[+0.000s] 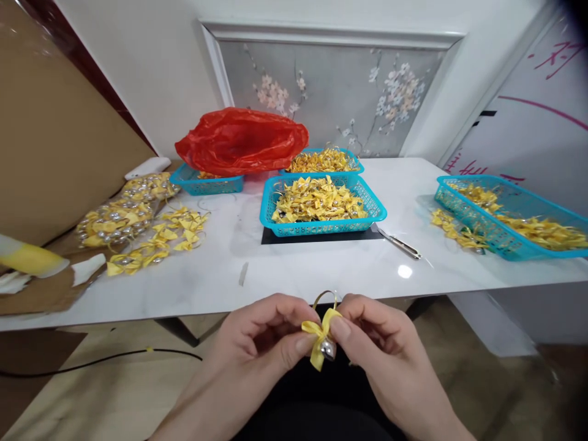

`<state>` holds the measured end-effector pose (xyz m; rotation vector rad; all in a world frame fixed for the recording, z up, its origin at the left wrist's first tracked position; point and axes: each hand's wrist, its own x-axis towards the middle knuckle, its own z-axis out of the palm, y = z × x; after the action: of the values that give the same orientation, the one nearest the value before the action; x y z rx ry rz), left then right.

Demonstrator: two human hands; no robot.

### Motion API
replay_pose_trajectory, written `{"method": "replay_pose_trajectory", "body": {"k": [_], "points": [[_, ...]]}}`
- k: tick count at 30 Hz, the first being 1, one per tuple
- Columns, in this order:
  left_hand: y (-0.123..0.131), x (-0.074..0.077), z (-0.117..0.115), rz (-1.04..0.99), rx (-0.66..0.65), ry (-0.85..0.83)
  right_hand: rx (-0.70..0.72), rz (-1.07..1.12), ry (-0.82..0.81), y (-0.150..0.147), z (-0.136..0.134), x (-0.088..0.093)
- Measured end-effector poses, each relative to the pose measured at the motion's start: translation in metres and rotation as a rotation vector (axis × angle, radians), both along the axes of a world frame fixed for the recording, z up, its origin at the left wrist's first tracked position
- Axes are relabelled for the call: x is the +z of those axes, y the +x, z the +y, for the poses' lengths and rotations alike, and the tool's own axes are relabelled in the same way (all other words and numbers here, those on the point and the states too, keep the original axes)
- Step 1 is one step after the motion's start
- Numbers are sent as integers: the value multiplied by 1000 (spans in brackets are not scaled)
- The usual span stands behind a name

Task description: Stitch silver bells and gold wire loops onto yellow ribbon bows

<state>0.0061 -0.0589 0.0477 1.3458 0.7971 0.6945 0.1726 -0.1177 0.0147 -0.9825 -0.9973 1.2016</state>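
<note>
Between my two hands, just in front of the table's near edge, is a yellow ribbon bow with a silver bell at its middle and a thin gold loop rising above. My left hand pinches the bow's left side between thumb and fingers. On the other side, my right hand grips the right loop of the same bow, its thumb pressed on the ribbon. The curled fingertips behind the bow are partly hidden.
A blue basket of yellow bows stands mid-table, another basket at right. Beside the middle one lies a utility knife. Loose bows and bagged ones lie left. A red plastic bag covers part of the back baskets.
</note>
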Motion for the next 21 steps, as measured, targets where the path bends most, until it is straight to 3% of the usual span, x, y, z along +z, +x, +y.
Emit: {"method": "replay_pose_trajectory", "body": {"k": [4, 11, 16, 21], "points": [[-1, -2, -7, -11, 78, 20, -21, 19, 34, -2, -5, -6], [-2, 4, -8, -18, 13, 24, -1, 92, 32, -6, -5, -8], [0, -1, -6, 40, 22, 50, 27, 195, 10, -10, -5, -13], [-5, -7, -4, -33, 22, 49, 20, 231, 7, -16, -7, -19]]}}
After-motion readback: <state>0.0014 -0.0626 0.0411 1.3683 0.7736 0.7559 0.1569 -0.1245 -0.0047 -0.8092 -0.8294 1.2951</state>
